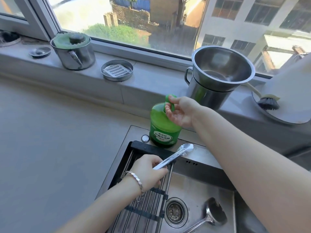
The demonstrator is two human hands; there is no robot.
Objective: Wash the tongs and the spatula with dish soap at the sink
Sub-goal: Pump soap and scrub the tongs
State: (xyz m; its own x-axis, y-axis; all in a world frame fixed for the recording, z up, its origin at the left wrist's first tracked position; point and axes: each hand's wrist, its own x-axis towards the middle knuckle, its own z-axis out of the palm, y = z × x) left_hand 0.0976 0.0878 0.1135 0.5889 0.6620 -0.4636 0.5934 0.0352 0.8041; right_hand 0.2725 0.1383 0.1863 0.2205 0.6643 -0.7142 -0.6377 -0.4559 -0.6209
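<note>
The spatula (208, 216) lies down in the sink (193, 187), at the near right, with its dark head close to the drain (175, 211). A rack (148, 211) covers the left side of the sink.

The left hand (148, 170) is above the rack. Its fingers are curled round the handle end of the tongs (171, 157) and hold them. There is a bracelet (136, 179) on that wrist. The tongs point up and to the right. Their tips are over the back rim of the sink, and there is something white on them.

Just past the tips stands the green soap (164, 128), upright on the back rim of the sink. The right hand (181, 112) reaches to the top of it. Its thumb and first finger pinch the green pump (168, 99), and the other fingers are loose.

Behind the soap is the sill (143, 76). On it a steel bowl (222, 68) sits on top of a pot (207, 96). To the right a brush (268, 103) lies on a plate. To the left are a round tin (117, 70) and a pot with a lid (74, 51). Farthest back is the window (134, 22).
</note>
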